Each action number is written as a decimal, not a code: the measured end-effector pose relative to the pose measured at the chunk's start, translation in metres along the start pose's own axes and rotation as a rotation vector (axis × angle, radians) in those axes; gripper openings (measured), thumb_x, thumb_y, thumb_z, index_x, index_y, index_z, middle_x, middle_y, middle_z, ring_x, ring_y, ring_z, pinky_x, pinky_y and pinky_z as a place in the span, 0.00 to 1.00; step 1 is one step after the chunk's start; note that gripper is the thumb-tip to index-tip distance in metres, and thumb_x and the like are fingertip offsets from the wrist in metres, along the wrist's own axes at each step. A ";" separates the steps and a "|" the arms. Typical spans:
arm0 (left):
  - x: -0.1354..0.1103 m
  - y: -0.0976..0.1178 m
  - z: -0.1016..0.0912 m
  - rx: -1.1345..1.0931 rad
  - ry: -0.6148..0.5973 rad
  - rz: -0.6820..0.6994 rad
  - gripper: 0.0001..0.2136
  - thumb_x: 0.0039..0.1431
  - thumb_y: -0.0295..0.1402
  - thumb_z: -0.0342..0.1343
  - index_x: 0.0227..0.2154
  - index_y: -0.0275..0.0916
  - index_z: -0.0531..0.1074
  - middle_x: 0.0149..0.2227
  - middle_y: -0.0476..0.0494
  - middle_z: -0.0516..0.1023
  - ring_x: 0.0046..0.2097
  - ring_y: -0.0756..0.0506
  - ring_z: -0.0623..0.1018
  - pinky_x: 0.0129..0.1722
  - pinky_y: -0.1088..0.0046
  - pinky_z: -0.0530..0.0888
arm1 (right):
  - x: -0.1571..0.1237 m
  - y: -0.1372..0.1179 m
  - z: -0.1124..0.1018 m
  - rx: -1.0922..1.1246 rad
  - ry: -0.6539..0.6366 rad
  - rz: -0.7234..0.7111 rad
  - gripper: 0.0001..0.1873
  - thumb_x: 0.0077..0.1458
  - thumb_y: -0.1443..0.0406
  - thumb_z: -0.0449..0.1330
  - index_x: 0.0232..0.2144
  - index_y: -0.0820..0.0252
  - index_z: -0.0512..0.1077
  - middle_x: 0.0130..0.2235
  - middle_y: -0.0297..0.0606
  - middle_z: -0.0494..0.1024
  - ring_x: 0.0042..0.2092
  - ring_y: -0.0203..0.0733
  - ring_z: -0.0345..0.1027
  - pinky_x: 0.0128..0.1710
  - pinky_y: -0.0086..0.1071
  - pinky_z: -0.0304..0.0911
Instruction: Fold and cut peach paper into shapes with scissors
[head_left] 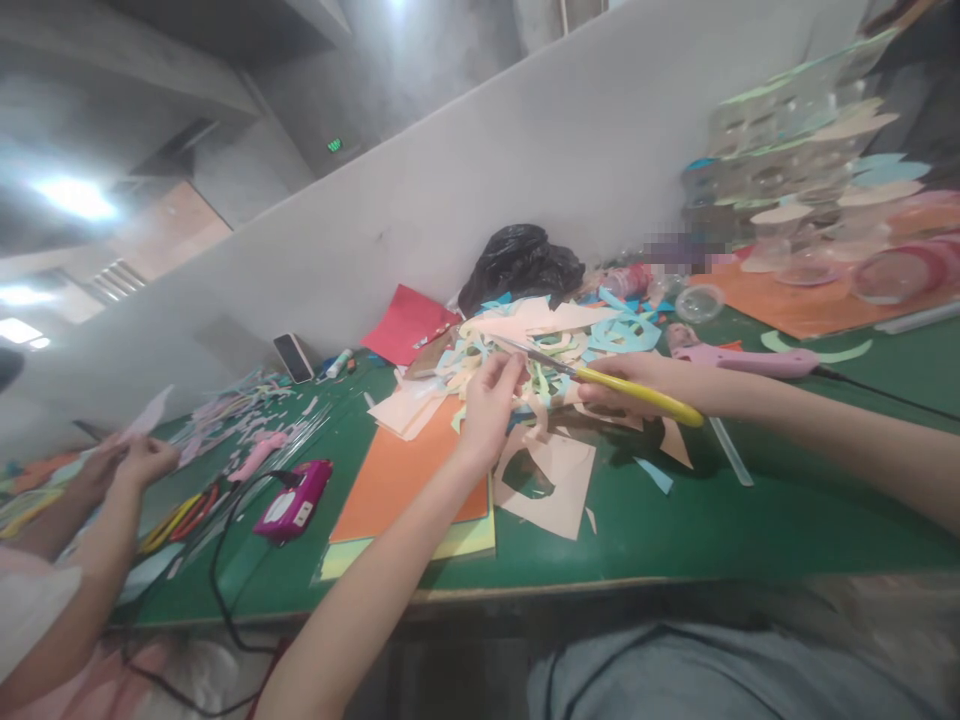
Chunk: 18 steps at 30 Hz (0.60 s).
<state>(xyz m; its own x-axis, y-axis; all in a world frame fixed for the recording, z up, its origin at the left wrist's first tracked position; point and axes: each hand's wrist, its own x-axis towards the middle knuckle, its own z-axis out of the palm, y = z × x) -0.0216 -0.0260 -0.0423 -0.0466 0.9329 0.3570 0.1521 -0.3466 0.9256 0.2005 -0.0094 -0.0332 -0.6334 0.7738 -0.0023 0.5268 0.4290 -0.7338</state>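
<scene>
A pair of yellow-handled scissors (637, 390) is in my right hand (626, 378), its blades pointing left toward my other hand. My left hand (491, 395) is closed in a pinch by the blade tips. A sheet of peach paper (536, 318) lies just beyond those fingers, at the blades; whether the pinch grips it I cannot tell. Under and around both hands spreads a heap of cut paper scraps (559, 350) in pale green, blue and peach. Nearer to me is a peach sheet (574, 505) with a round hole cut in it.
Orange sheets (397, 475) lie left of the holed sheet. A pink glue gun (742, 358) with a cord sits at right. Behind are a black plastic bag (517, 265) and red paper (409, 325). At left, a co-worker's hands (139, 460) hold paper near a magenta power box (294, 500).
</scene>
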 end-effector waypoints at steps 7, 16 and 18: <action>0.000 0.000 0.000 -0.018 -0.031 0.016 0.11 0.61 0.39 0.56 0.27 0.39 0.70 0.27 0.51 0.69 0.31 0.51 0.66 0.34 0.75 0.64 | -0.003 0.001 0.001 -0.024 -0.037 -0.135 0.32 0.56 0.36 0.50 0.28 0.58 0.62 0.27 0.33 0.65 0.27 0.35 0.56 0.27 0.30 0.53; -0.003 0.006 0.004 0.083 -0.028 0.044 0.11 0.63 0.38 0.54 0.26 0.39 0.68 0.28 0.50 0.70 0.32 0.50 0.69 0.34 0.74 0.66 | 0.004 0.007 0.004 -0.032 0.021 -0.098 0.33 0.54 0.34 0.51 0.29 0.58 0.66 0.27 0.34 0.69 0.28 0.37 0.59 0.28 0.31 0.53; -0.004 0.007 0.004 0.104 -0.010 0.048 0.12 0.64 0.39 0.53 0.27 0.40 0.68 0.28 0.50 0.70 0.32 0.50 0.69 0.34 0.74 0.66 | 0.006 0.010 0.004 -0.024 0.017 -0.092 0.33 0.53 0.34 0.51 0.30 0.58 0.67 0.28 0.35 0.71 0.29 0.39 0.61 0.29 0.31 0.54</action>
<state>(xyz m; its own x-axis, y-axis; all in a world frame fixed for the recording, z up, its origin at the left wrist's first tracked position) -0.0160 -0.0318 -0.0380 -0.0275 0.9166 0.3988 0.2555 -0.3792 0.8893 0.1996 -0.0026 -0.0433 -0.6705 0.7380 0.0761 0.4799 0.5096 -0.7141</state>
